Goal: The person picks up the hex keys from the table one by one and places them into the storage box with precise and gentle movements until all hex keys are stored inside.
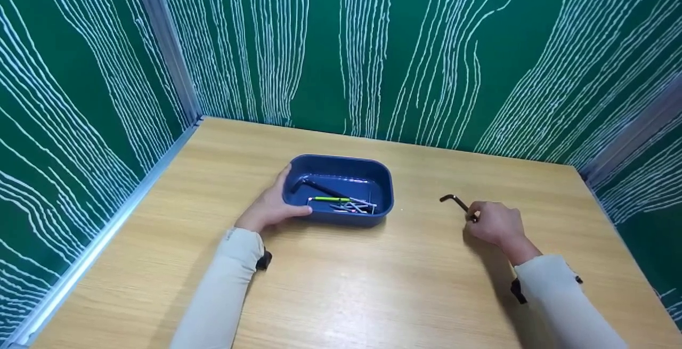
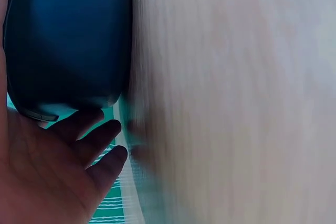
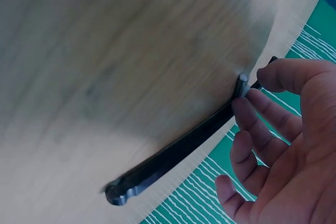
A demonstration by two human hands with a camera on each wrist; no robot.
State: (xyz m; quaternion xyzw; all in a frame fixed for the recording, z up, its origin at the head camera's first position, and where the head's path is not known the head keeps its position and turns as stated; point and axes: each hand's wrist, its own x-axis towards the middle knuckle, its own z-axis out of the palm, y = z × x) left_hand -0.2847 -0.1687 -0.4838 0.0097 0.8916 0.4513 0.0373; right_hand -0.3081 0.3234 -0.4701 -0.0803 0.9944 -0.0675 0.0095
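Note:
A dark blue plastic bin (image 1: 389,200) sits on the table, with my left hand (image 1: 272,202) holding its left end. The thumb lies at the front rim and the fingers reach round the end wall, as the left wrist view shows from below. Inside are a large black hex key (image 1: 325,188), a green-sleeved hex key (image 1: 331,199) and several small silver ones (image 1: 354,208). To the right of the bin, my right hand (image 1: 496,223) pinches a black hex key (image 3: 178,142) between thumb and fingertips. Its bent end points left; its ball end shows in the right wrist view.
The light wooden table (image 1: 341,279) meets green walls (image 1: 319,61) with white wavy lines at the back and sides. Grey metal posts (image 1: 165,40) stand at the corners. A dark wrist device (image 1: 264,259) sits at the left sleeve.

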